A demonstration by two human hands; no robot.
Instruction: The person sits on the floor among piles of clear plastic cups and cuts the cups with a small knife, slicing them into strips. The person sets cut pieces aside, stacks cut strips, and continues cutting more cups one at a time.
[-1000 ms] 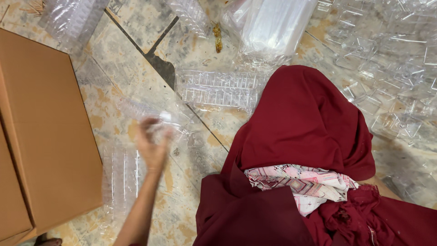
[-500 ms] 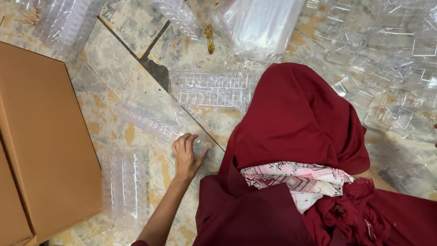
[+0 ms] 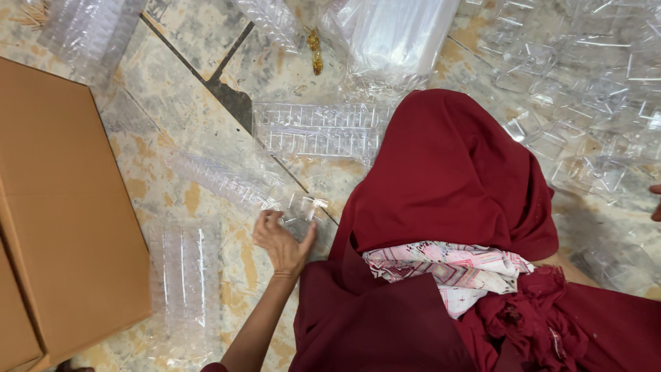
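Left hand (image 3: pixel 282 242) down on the floor (image 3: pixel 172 103), fingers curled onto a small clear plastic tray (image 3: pixel 306 209)

Fingers look partly closed around the near edge of that small tray, more pinching than clamped; it lies flat, touching the fingertips, just ahead and to the right of the hand; right hand isn't in view, so can't tell anything there. My guess at the risk: the thin plastic is slippery and see-through, so a loose pinch could let it skid into the long ribbed tray (image 3: pixel 220 180) just ahead. Room's tight; a red-draped knee (image 3: pixel 447 172) sits close on the right, another flat clear tray (image 3: pixel 182 282) just left, the cardboard box (image 3: pixel 65 220) edge further left; open floor is mostly straight ahead.
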